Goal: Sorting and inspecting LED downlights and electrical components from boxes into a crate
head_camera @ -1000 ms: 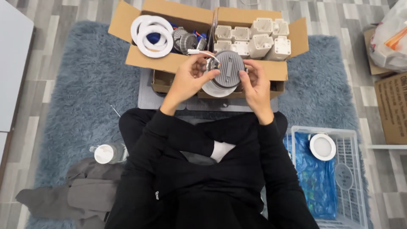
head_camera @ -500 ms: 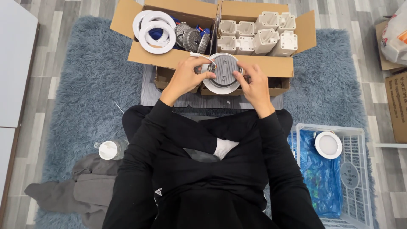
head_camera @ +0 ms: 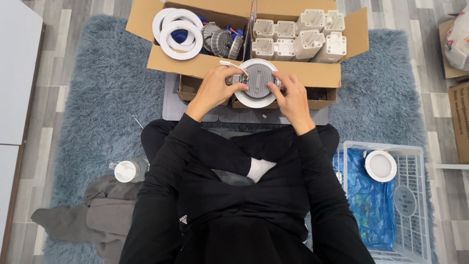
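Blue rug (head_camera: pixel 97 93) below; my left hand (head_camera: pixel 213 89) and right hand (head_camera: pixel 292 96) both clasp the round lamp (head_camera: pixel 257 83), box (head_camera: pixel 244 68) just beyond.

Seated cross-legged on a blue rug (head_camera: pixel 97 98), left hand (head_camera: pixel 214 89) and right hand (head_camera: pixel 292 98) gripping a round light fixture (head_camera: pixel 257 83) before cardboard boxes (head_camera: pixel 312 73).

Two hands (head_camera: pixel 215 88) (head_camera: pixel 293 100) were seen on one round lamp (head_camera: pixel 258 84). Three white rings (head_camera: pixel 177 27), about seven white housings (head_camera: pixel 300 36) and two open boxes (head_camera: pixel 195 61) (head_camera: pixel 317 73) were counted. One crate (head_camera: pixel 413 195), one lamp (head_camera: pixel 380 165) and one bottle (head_camera: pixel 128 170) were noted.
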